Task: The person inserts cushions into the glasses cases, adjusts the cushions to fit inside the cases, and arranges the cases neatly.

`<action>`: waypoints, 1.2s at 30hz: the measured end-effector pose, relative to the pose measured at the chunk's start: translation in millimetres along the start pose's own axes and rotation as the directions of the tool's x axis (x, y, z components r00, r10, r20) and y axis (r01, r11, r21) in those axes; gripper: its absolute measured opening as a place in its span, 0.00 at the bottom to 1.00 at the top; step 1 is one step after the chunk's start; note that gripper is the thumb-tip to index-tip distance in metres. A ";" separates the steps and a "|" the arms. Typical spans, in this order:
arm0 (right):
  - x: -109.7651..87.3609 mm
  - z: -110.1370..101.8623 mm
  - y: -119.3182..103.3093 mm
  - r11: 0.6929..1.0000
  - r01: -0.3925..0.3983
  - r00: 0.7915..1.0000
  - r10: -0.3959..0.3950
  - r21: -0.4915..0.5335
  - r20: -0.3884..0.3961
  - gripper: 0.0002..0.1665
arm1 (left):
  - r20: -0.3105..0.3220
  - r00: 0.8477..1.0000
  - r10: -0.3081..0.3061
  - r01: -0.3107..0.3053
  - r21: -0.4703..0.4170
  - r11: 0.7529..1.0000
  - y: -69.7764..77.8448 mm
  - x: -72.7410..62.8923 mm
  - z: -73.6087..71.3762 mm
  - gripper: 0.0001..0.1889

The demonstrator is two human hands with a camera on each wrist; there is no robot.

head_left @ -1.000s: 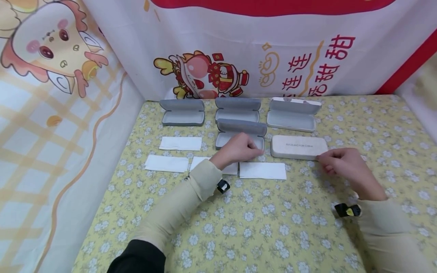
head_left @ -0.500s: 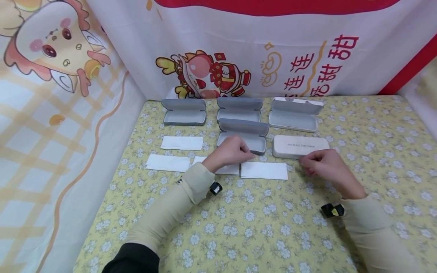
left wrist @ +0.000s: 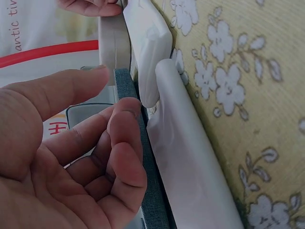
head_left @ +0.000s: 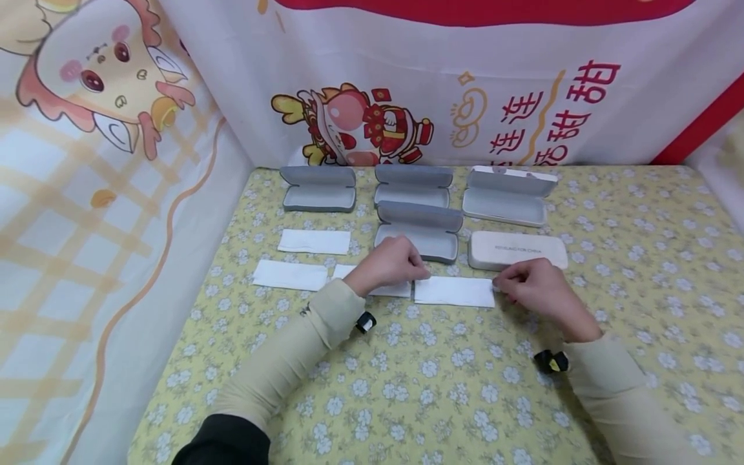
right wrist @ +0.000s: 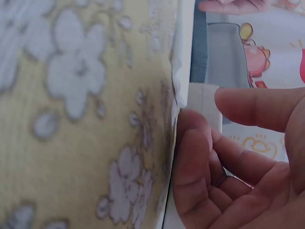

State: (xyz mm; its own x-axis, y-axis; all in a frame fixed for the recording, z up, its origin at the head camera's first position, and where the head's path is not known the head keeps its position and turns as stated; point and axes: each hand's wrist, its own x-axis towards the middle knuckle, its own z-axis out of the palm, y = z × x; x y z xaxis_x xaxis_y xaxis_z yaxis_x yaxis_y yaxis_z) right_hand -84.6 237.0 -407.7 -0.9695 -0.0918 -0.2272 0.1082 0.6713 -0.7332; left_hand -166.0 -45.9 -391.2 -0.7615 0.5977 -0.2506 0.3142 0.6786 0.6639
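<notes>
A flat white rectangular packet (head_left: 454,292), perhaps folded tissue, lies on the flowered cloth between my hands. At its upper left corner is my left hand (head_left: 391,263), fingers loosely curled; the left wrist view shows a gap between thumb and fingers. This hand is in front of an open grey glasses case (head_left: 427,240) and partly covers a second white packet (head_left: 391,290). My right hand (head_left: 537,289) is at the first packet's right end, thumb apart from the bent fingers in the right wrist view. Behind it sits a shut white glasses case (head_left: 517,248) with lettering.
Along the back stand open glasses cases: a grey one (head_left: 320,197) at left, another grey one (head_left: 413,194) in the middle and a white one (head_left: 506,205) at right. Two more white packets (head_left: 314,241) (head_left: 290,274) lie at left. A printed curtain (head_left: 232,64) hangs behind.
My right hand has moved left and nearer, from the white case's front corner to the packet's right end. My left hand has drawn back from the open grey case to the packet's left corner.
</notes>
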 end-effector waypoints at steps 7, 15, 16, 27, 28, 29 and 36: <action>-0.2 14.2 -10.0 0.953 0.158 0.982 -0.178 -0.258 -0.060 0.08 | -0.012 1.000 0.008 -0.007 0.117 0.993 3.6 1.9 6.6 0.15; 1.3 17.4 -14.4 0.916 0.177 0.974 -0.217 -0.359 -0.073 0.07 | -0.001 0.999 0.032 -0.031 0.161 0.986 4.8 5.0 12.6 0.31; 1.7 17.3 -14.1 0.915 0.174 0.974 -0.213 -0.363 -0.071 0.07 | 0.002 0.999 0.035 -0.035 0.162 0.986 4.8 5.3 13.2 0.31; 5.9 19.4 -13.3 0.917 0.162 0.976 -0.204 -0.365 -0.078 0.06 | -0.015 1.000 -0.008 0.011 0.198 0.980 7.5 4.9 16.3 0.32; 6.1 19.3 -13.2 0.918 0.162 0.976 -0.204 -0.362 -0.078 0.07 | -0.020 1.000 -0.006 0.010 0.201 0.980 7.9 4.5 16.2 0.31; 6.2 19.2 -12.8 0.920 0.161 0.976 -0.201 -0.358 -0.079 0.07 | -0.026 1.000 -0.002 0.008 0.204 0.979 8.3 4.2 16.1 0.30; 2.2 14.2 -9.7 0.963 0.139 0.985 -0.158 -0.231 -0.066 0.07 | -0.060 0.998 0.016 -0.007 0.152 0.988 9.6 0.8 13.5 0.16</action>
State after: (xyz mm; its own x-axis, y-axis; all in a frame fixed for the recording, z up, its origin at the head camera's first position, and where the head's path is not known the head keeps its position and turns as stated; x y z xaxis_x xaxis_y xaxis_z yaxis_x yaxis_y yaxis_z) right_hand -84.7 219.8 -410.3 -0.9868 -0.1479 -0.0661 -0.0810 0.8039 -0.5893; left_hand -156.0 -33.1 -394.5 -0.7889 0.5819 -0.1976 0.4016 0.7316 0.5509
